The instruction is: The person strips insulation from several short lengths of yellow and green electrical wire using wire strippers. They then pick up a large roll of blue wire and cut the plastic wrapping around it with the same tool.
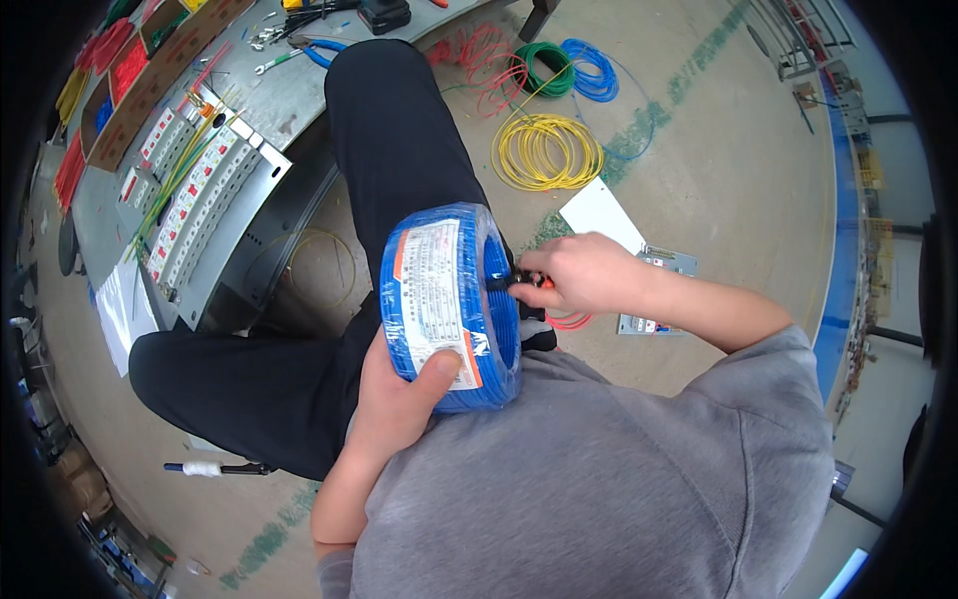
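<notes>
The left hand (pixel 394 404) is clasping the near side of a round, plastic-wrapped blue wire coil (pixel 431 295) at centre; the right hand (pixel 584 272) is gripping a black-and-red tool (pixel 519 280) at the coil's right opening.

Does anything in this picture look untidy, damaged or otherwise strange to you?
Yes: near the top centre, the red wire sprawls in loose, tangled loops, which looks untidy because the yellow coil, green coil and blue coil beside it lie in rounder rings. The held blue roll shows no obvious damage.
</notes>
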Demonstrator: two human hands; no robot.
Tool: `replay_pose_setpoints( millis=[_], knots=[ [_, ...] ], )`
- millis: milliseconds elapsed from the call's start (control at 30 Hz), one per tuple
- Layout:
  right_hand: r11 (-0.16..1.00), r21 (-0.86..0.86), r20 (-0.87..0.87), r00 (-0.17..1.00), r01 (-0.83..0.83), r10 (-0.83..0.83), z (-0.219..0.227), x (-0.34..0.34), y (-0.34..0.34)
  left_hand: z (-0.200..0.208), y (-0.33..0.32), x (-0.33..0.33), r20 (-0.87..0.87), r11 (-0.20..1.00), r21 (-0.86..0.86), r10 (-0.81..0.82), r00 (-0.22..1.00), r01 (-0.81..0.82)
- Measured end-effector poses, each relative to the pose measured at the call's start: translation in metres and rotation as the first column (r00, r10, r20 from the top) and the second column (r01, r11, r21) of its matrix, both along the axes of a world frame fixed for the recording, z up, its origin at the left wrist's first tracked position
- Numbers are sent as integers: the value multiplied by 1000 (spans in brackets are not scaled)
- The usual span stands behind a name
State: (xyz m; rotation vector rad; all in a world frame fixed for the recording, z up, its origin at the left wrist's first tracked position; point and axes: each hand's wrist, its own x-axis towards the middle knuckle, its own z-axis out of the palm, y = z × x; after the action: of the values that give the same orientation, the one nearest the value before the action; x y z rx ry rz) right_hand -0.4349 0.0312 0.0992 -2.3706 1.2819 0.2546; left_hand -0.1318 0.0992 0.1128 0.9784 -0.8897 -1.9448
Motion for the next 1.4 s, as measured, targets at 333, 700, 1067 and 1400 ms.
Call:
replay_pose_setpoints(
  millis=[333, 700, 1067, 1400],
  knots=[
    [820, -555, 56, 978, -138, 202, 15, 1, -33, 7, -6, 0, 31, 999, 25, -21, 999, 20],
    [936, -338, -9, 995, -95, 97, 35, 7, -27, 12, -7, -6, 46, 1000, -7, -27, 999, 28],
    [944, 316, 1, 994, 100, -106, 14, 4, 13, 5, -3, -2, 32, 1000, -12, -11, 999, 12],
    [913, 344, -12, 973, 219, -229, 30, 28, 2, -10, 7, -10, -146, 970, 11, 241, 959, -242]
  ],
)
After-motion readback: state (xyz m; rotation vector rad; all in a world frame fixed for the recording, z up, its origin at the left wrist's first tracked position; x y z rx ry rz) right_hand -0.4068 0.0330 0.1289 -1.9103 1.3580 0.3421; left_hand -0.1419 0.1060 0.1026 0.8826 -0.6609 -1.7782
